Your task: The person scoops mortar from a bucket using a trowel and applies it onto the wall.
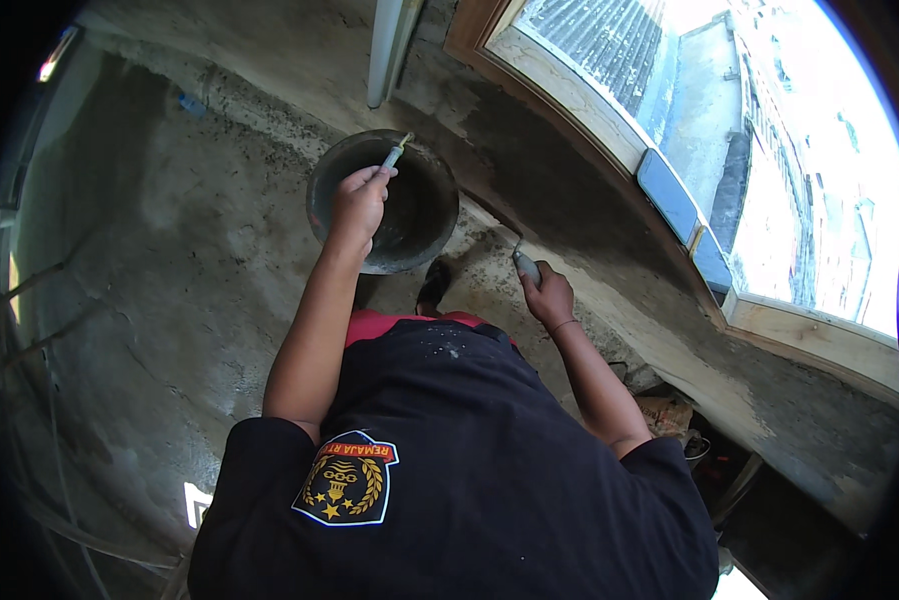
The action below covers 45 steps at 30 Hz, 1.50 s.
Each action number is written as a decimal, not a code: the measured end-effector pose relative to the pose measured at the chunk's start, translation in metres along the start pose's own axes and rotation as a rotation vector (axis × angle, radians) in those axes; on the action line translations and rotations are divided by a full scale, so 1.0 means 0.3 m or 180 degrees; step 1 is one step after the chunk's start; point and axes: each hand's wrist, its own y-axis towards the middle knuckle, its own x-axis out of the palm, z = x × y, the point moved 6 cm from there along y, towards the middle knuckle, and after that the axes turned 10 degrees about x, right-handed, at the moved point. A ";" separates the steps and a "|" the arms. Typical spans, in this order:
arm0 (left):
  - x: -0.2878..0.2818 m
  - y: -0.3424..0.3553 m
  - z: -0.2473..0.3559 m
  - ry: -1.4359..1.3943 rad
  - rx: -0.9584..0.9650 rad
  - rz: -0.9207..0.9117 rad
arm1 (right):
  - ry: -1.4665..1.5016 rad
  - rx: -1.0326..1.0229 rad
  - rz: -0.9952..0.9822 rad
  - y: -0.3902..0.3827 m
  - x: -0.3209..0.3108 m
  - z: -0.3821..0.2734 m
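Note:
My left hand (359,207) is over a round black tub (321,178), its fingers wrapped round a tool with a pale grey handle (394,156). A yellowish bent metal end shows past the handle; the rest of that tool cannot be made out. To the right of the tub, my right hand (549,298) grips a trowel (525,266) by its grey handle. The trowel's neck is bent, and its thin blade appears almost edge-on, pointing up-left along the base of the wall. The tub's inside is dark, with grey smears along its wall.
A rough grey concrete floor (199,260) spreads to the left. On the right runs a patchy plastered wall (609,235) below a wooden window frame (609,125). A white pipe (384,55) stands beyond the tub. My dark shoe (432,285) is just below the tub.

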 end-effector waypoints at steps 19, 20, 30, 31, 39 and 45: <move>-0.080 -0.029 -0.057 -0.0052 -0.0176 0.0257 | -0.0110 0.0134 -0.0027 0.348 0.131 0.131; -0.083 -0.030 -0.059 -0.0071 -0.0203 0.0268 | -0.0212 0.0257 -0.0013 0.353 0.128 0.130; -0.086 -0.025 -0.071 -0.0057 -0.0167 0.0293 | -0.0352 0.0836 -0.0401 0.279 0.127 0.090; -0.089 -0.025 -0.074 -0.0068 -0.0163 0.0301 | -0.0360 0.0826 -0.0395 0.261 0.125 0.088; -0.051 -0.039 -0.069 -0.0114 -0.0207 0.0202 | -0.0296 0.0436 0.0006 0.291 0.137 0.056; -0.070 -0.042 -0.090 -0.0051 -0.0222 0.0176 | -0.0153 0.0493 0.0306 0.293 0.106 0.136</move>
